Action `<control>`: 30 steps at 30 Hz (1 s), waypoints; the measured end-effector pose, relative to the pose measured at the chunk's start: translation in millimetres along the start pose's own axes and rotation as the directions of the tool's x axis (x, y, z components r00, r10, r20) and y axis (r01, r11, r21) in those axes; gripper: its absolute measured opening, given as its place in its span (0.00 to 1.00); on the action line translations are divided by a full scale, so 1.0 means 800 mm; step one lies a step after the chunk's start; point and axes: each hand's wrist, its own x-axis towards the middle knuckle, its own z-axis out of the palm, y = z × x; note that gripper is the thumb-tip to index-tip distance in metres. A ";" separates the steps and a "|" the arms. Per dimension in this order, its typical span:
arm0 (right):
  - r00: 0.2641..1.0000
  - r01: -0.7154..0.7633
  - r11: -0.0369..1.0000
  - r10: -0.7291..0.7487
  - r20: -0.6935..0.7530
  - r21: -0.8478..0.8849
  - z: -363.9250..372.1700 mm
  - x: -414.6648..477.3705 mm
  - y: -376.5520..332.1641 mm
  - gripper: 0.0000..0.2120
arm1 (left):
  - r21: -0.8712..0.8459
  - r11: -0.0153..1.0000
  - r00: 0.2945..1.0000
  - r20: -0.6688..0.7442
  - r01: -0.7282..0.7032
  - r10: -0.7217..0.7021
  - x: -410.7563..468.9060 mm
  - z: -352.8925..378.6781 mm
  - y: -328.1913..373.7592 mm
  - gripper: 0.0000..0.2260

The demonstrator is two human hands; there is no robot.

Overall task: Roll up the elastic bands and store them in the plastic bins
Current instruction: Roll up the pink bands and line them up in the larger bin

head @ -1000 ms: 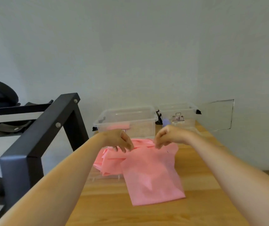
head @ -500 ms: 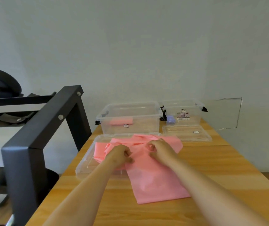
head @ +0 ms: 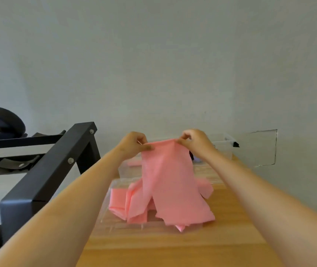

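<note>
Pink band (head: 165,180) at centre frame, pinched along its top edge and held up above the table (head: 173,247). One top corner clamped in the curled fingers of the left hand (head: 132,144), the other in the curled fingers of the right hand (head: 196,141). Hands level and apart, with the edge drawn flat between them. Hangs down as a wide sheet, its lower end crumpled in folds on a clear lid (head: 107,214) lying flat on the wood. Behind the sheet, two clear bins side by side near the wall. Mostly hidden left bin (head: 123,170), with a smaller pink piece (head: 134,162) showing through its side. Partly behind the right wrist, the right bin (head: 225,149), black clip (head: 235,144) at its right end. At frame left, just beside the table, a black metal frame (head: 57,170).
</note>
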 end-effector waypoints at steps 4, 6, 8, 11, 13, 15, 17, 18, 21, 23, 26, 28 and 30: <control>0.999 0.013 0.964 -0.003 -0.036 0.265 -0.063 0.013 -0.045 0.12 | -0.103 0.992 0.998 -0.007 -0.067 0.067 0.016 -0.056 0.055 0.13; 0.999 0.039 0.944 -0.027 -0.039 0.328 -0.087 0.018 -0.064 0.10 | -0.167 0.981 0.995 -0.006 -0.098 0.098 0.020 -0.074 0.076 0.12; 0.998 0.062 0.928 -0.053 -0.036 0.368 -0.106 0.024 -0.077 0.08 | -0.251 0.961 0.992 0.006 -0.117 0.123 0.023 -0.087 0.093 0.09; 0.997 0.022 0.920 -0.048 0.057 0.391 -0.133 0.033 -0.085 0.04 | -0.343 0.934 0.988 0.075 -0.102 0.135 0.026 -0.099 0.108 0.04; 0.979 -0.052 0.905 -0.038 0.201 0.423 -0.146 0.035 -0.083 0.04 | -0.367 0.927 0.979 0.153 -0.074 0.138 0.028 -0.104 0.111 0.02; 0.932 -0.146 0.889 -0.024 0.361 0.435 -0.156 0.033 -0.080 0.08 | -0.385 0.921 0.970 0.199 -0.053 0.139 0.029 -0.105 0.111 0.04; 0.889 -0.180 0.923 0.004 0.457 0.341 -0.158 0.031 -0.076 0.10 | -0.294 0.953 0.977 0.171 -0.070 0.124 0.032 -0.100 0.109 0.05; 0.893 -0.148 0.961 0.027 0.450 0.234 -0.155 0.031 -0.073 0.10 | -0.175 0.980 0.985 0.124 -0.095 0.118 0.034 -0.096 0.107 0.06; 0.982 0.009 0.998 0.003 0.190 -0.063 -0.140 0.036 -0.068 0.05 | 0.031 0.986 0.985 -0.047 -0.167 0.168 0.040 -0.078 0.106 0.03; 0.997 0.033 0.999 -0.034 0.073 0.010 -0.134 0.038 -0.063 0.04 | -0.007 0.977 0.969 -0.135 -0.211 0.208 0.043 -0.072 0.106 0.03; 0.996 -0.022 0.991 0.010 0.090 0.132 -0.136 0.039 -0.054 0.05 | -0.011 0.982 0.978 -0.103 -0.186 0.184 0.046 -0.072 0.102 0.04; 0.993 -0.044 0.982 0.023 0.117 0.182 -0.140 0.036 -0.052 0.05 | -0.024 0.986 0.983 -0.084 -0.166 0.164 0.046 -0.072 0.098 0.04; 0.985 -0.071 0.974 0.034 0.172 0.216 -0.142 0.031 -0.048 0.04 | -0.082 0.986 0.990 -0.033 -0.142 0.140 0.041 -0.069 0.095 0.04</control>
